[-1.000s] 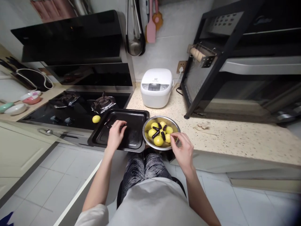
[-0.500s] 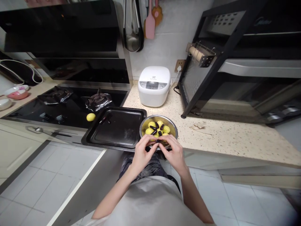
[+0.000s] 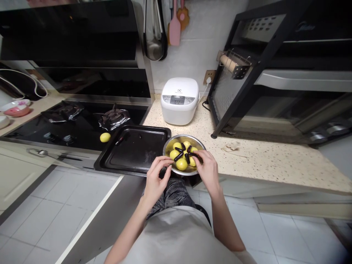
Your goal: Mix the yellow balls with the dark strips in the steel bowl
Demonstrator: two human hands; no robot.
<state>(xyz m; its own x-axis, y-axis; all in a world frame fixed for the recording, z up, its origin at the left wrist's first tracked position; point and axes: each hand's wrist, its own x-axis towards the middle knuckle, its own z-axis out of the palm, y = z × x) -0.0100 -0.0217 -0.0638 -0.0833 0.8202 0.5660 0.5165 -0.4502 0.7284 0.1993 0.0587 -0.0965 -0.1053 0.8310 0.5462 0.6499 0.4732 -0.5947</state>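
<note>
A round metal bowl (image 3: 204,143) sits near the counter's front edge. Several yellow lemon-like fruits (image 3: 181,164) lie in it, with several glossy, dark, finger-shaped pieces (image 3: 178,157) on top, whose kind I cannot tell. My right hand (image 3: 208,169) reaches over the bowl's right side, thumb and fingers pinched on one dark finger-shaped piece (image 3: 193,154). At the bowl's left rim is my left hand (image 3: 158,178), its thumb and fingers apart with nothing seen between them.
A black baking tray (image 3: 132,148) adjoins the bowl, overlapping the stove (image 3: 82,126). One yellow fruit (image 3: 105,137) rests on the stove. Behind the bowl stands a white rice cooker (image 3: 179,101). A rack with an oven (image 3: 297,106) fills the right; a crumpled scrap (image 3: 231,146) lies on the counter.
My hands were together at the bowl's front edge around a small dark piece. They have parted: the left moved left, the right moved right over the bowl with a dark piece.
</note>
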